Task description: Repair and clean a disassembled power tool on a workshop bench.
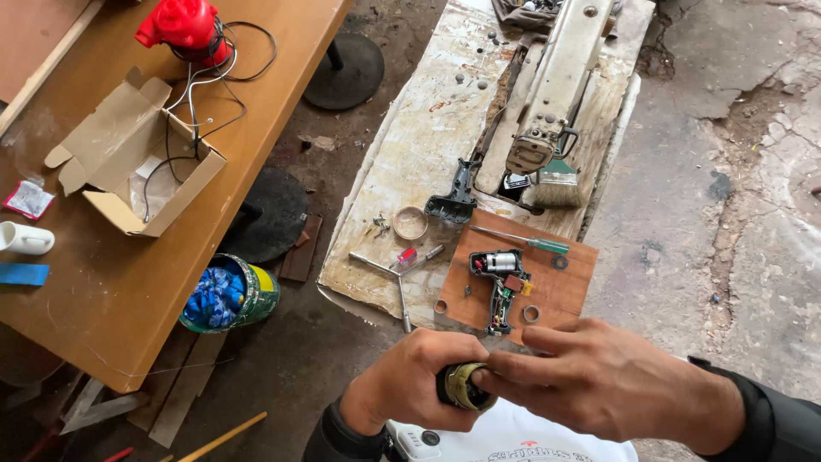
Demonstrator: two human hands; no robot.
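Brass-ringed chuck [462, 387] in both hands | opened drill body [499, 287] on board [564, 287] beyond

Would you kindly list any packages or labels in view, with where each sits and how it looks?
Cardboard box: on the wooden table, left; brown, flaps open, wires inside.
Sachet: table's left edge; small, flat, red and white.
Tin can: on the floor beside the table; round, green and yellow label, blue stuff inside.

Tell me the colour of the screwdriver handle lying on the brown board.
Green, on the screwdriver atop the board; the head view shows it.
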